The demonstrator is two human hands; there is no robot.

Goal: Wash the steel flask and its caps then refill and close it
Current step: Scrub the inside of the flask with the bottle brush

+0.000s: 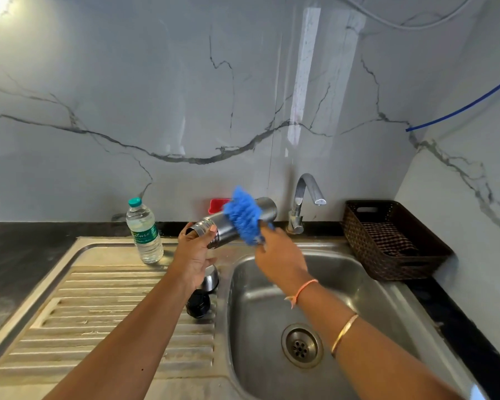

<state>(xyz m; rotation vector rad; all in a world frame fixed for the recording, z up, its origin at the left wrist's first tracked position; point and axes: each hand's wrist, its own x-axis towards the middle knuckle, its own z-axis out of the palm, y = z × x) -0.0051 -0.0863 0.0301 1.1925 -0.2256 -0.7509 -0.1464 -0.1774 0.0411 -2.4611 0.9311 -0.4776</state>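
The steel flask is held in the air above the back left corner of the sink, clear of every surface. Its long axis lies close to level, slightly tilted: the open threaded mouth points down-left toward the person, and the closed base points up-right toward the tap behind the sink. The left hand grips the neck, with the thumb on the threads and the fingers wrapped beneath. The right hand, blurred, holds the lower end of a blue brush, whose head lies across the middle of the flask body. Two caps rest on the ribbed drainboard just left of the sink: a steel cap, partly hidden by the left wrist, and a black cap touching it on the near side. A clear water bottle with a teal lid stands upright further left of the sink; its green label carries script of which only "ature" is legible. A brown woven basket holding a checked cloth sits right of the sink. No marking is legible on the flask.
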